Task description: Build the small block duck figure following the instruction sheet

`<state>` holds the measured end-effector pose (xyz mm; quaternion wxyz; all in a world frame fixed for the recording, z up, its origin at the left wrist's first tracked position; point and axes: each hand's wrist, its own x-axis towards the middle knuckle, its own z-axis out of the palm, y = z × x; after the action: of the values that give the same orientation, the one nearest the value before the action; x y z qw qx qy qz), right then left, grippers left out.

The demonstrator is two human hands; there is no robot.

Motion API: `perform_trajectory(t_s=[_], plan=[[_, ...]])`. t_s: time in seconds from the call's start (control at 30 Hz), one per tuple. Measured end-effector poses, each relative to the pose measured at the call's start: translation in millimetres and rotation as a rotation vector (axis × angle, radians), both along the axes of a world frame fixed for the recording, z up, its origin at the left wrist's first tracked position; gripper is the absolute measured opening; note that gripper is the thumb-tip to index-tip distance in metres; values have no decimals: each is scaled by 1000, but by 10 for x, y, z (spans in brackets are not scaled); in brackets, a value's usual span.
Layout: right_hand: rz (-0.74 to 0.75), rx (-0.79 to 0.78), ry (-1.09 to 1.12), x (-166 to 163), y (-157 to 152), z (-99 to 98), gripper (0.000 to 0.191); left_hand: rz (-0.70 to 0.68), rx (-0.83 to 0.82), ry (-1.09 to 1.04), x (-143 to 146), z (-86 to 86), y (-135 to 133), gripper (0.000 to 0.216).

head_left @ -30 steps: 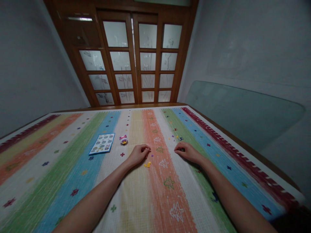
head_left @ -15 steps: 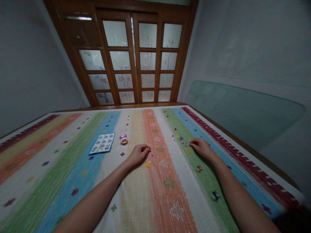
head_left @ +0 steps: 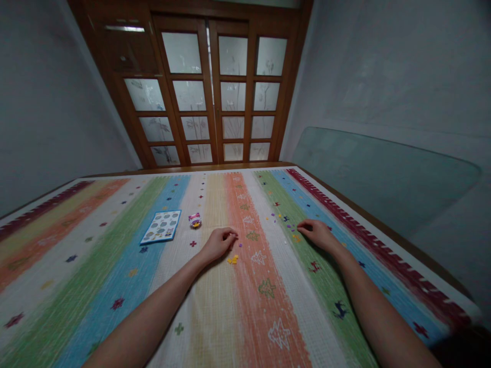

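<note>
My left hand (head_left: 219, 244) rests on the striped tablecloth with its fingers curled into a pinch; anything between the fingertips is too small to make out. Just beyond its fingertips lies a small purple piece (head_left: 240, 246), and several small yellow pieces (head_left: 232, 260) sit in a group beside it. Over on the green stripe, my right hand (head_left: 317, 233) has thumb and fingers pressed together, close to scattered purple pieces (head_left: 289, 228). What it pinches, if anything, is hidden. Small orange-yellow pieces (head_left: 296, 238) lie just below those fingertips.
Left of my left hand are a small purple, pink and yellow figure (head_left: 195, 221) and a blue-edged card (head_left: 161, 226) with round pictures. A patterned tablecloth (head_left: 215, 317) covers the table. A glass-like panel (head_left: 383, 163) leans at the right wall; wooden doors (head_left: 215, 92) stand behind.
My right hand has shifted slightly left, towards the purple pieces. My left hand stays in nearly the same place, still curled.
</note>
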<state>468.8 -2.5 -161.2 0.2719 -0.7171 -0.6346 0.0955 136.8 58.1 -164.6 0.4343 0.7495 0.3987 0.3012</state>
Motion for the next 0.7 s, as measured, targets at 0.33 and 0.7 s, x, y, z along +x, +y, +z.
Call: perform_trajectory(t_s=[0.33,0.7], plan=[[-50,113,-29,-10,38,5,20,-4,-9,-8,0,-11,1,21],[158,68,-72,-426,399,-14,15,1,-10,-3,13,10,-10,21]])
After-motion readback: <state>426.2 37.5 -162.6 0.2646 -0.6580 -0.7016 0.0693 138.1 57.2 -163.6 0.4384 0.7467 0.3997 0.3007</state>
